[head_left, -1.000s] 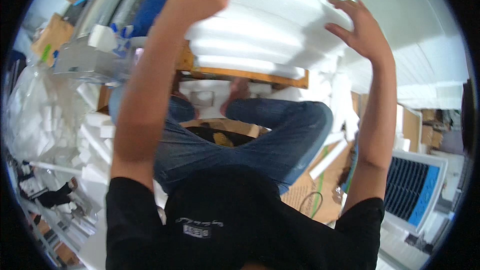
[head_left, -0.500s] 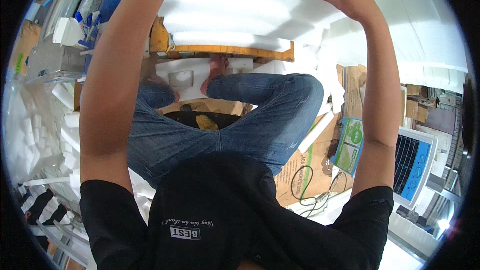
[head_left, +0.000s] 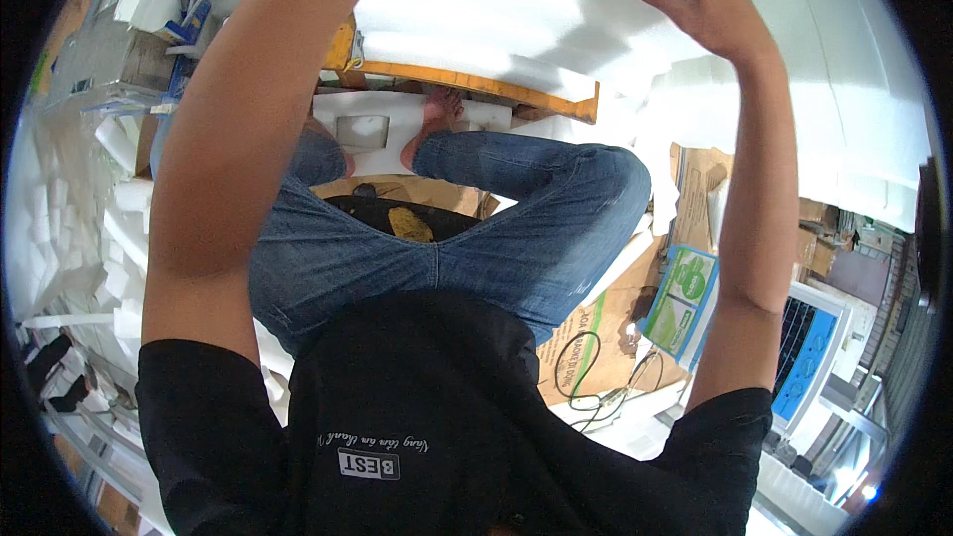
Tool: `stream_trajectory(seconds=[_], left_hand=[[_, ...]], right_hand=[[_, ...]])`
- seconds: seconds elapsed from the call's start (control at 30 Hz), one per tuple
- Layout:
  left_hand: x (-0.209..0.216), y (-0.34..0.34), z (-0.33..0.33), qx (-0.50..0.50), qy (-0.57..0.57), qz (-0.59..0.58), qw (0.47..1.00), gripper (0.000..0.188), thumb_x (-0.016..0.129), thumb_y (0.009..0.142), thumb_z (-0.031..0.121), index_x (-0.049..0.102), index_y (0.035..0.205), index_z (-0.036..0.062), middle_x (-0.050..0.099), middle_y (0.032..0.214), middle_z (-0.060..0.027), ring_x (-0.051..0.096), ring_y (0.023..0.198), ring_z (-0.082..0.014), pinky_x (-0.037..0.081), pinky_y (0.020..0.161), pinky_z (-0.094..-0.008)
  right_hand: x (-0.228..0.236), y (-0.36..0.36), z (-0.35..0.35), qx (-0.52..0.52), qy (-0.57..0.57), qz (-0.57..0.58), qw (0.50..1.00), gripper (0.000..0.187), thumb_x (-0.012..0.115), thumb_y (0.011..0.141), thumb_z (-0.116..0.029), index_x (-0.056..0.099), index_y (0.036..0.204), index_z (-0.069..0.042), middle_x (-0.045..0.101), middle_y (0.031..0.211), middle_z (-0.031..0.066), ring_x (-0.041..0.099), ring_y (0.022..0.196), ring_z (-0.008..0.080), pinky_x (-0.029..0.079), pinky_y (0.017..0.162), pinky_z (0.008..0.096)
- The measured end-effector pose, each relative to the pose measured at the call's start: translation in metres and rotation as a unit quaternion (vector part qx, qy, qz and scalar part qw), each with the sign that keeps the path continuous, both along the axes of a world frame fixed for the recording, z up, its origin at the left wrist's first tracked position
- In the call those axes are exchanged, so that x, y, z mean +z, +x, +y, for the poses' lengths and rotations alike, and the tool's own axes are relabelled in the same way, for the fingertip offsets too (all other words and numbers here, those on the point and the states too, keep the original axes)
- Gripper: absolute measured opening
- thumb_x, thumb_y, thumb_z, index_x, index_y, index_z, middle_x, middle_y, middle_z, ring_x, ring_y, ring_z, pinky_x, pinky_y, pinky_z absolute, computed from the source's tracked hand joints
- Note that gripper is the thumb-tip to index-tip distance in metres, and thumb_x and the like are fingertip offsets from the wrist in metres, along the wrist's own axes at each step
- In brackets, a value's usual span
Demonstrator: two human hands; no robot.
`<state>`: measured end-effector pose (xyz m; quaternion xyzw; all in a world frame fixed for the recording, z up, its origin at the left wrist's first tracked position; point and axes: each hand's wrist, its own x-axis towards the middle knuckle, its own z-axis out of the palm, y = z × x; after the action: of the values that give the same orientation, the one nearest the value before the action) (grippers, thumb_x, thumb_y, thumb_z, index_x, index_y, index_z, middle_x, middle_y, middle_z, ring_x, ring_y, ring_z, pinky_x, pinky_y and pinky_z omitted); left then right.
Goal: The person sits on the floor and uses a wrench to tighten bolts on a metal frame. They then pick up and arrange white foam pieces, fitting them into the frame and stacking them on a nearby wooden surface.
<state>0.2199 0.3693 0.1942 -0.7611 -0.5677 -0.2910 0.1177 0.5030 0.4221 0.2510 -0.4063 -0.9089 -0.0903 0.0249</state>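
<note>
A large sheet of soft white foam [head_left: 476,0] spreads across the top of the view, over an orange-yellow frame [head_left: 496,85]. My right hand [head_left: 710,18] is over the right part of this sheet, thumb held away from the fingers and nothing seen in its grasp. Its fingertips are cut off by the upper edge, and whether it touches the foam I cannot tell. Only the forearm [head_left: 238,129] of my left arm shows, reaching up past the top edge, so that hand is out of sight.
Beyond my right arm hangs more white foam sheeting [head_left: 844,79]. White foam scraps [head_left: 60,238] pile up at the left, below a grey metal box [head_left: 114,65]. Flattened cardboard [head_left: 606,337], a black cable [head_left: 561,362] and a green-and-blue box [head_left: 680,303] lie at the lower right.
The view has tilted and shifted slightly. My left hand, partly visible at the top edge before, has gone out of view. My right hand stays over the foam, fingers reaching farther past the top edge.
</note>
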Motion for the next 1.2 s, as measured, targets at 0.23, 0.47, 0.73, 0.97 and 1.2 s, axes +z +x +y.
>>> stream_trajectory(seconds=[0.23,0.47,0.73,0.97,1.2], left_hand=[[-0.003,0.003,0.013,-0.012,0.001,0.082,0.997,0.046,0.077,0.088,0.029,0.072,0.128,0.0063,0.072,0.124,-0.0153,0.065,0.117,-0.0361,0.048,0.106,-0.0462],[-0.016,-0.080,0.012,-0.156,0.129,-0.544,0.814,0.039,0.060,0.105,0.024,0.067,0.127,-0.0066,0.072,0.123,-0.0165,0.067,0.112,-0.0271,0.048,0.102,-0.0349],[-0.071,-0.083,0.007,-0.052,-0.078,-0.609,0.788,0.079,0.027,0.112,0.059,0.061,0.135,-0.0081,0.065,0.134,-0.0176,0.060,0.123,-0.0243,0.043,0.107,-0.0359],[-0.092,-0.083,0.020,-0.176,0.009,-0.647,0.742,0.083,0.023,0.111,0.061,0.058,0.140,-0.0082,0.062,0.139,-0.0157,0.054,0.132,-0.0207,0.037,0.114,-0.0322],[-0.061,-0.083,-0.001,-0.061,-0.046,-0.566,0.821,0.068,0.042,0.110,0.057,0.065,0.119,-0.0064,0.070,0.117,-0.0166,0.064,0.110,-0.0215,0.047,0.100,-0.0343]], right_hand=[[-0.047,-0.038,-0.006,0.036,0.181,0.053,0.981,0.057,0.057,0.102,-0.030,0.044,0.155,-0.012,0.060,0.140,0.0210,0.058,0.126,0.0408,0.047,0.108,0.0482],[-0.071,-0.028,0.019,0.051,0.209,0.063,0.975,0.055,0.048,0.106,-0.049,0.043,0.158,-0.032,0.061,0.147,0.0114,0.058,0.135,0.0322,0.043,0.115,0.0548],[-0.051,-0.033,-0.003,0.007,0.152,0.066,0.986,0.058,0.053,0.105,-0.051,0.048,0.155,-0.023,0.062,0.144,0.0151,0.059,0.133,0.0346,0.045,0.113,0.0507],[-0.055,-0.047,-0.002,0.011,0.149,0.082,0.985,0.060,0.055,0.103,-0.054,0.050,0.154,-0.023,0.064,0.140,0.0180,0.062,0.129,0.0368,0.049,0.107,0.0485],[-0.057,-0.045,-0.002,0.016,0.162,0.082,0.983,0.064,0.060,0.100,-0.055,0.050,0.154,-0.022,0.065,0.139,0.0187,0.064,0.127,0.0368,0.051,0.105,0.0477]])
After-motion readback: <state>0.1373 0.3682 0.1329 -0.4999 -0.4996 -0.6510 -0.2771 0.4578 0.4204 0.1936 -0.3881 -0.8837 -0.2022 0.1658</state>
